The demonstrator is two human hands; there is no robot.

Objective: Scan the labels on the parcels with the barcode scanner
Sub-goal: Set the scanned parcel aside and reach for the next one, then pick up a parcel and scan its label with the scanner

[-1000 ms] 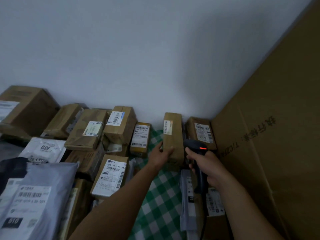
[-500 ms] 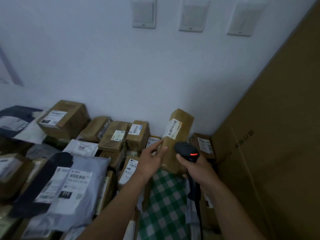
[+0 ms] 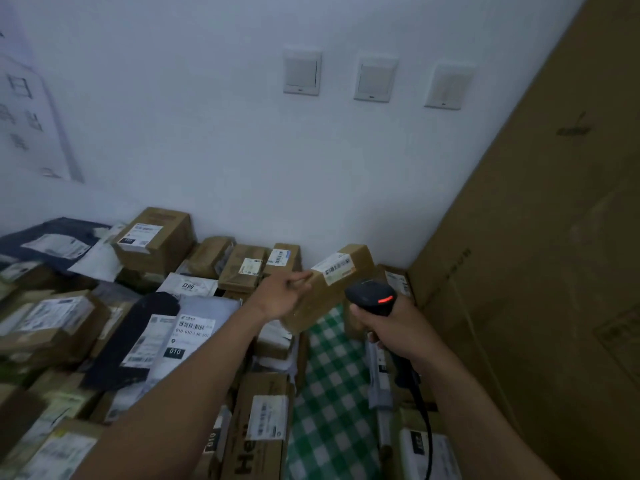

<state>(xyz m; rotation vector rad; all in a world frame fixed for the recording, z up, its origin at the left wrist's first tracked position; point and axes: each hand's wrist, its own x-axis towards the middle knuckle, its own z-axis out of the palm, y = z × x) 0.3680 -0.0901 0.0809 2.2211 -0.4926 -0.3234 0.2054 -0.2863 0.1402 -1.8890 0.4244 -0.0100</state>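
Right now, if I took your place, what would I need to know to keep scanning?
Left hand: grips the long brown parcel, tipped up over the green checked cloth, with its label facing up.
Right hand: grips the barcode scanner, red light on, its head close to that label.
Done: I cannot tell which parcels are already scanned.
Left: scan this label, then go through the parcel pile to the left.
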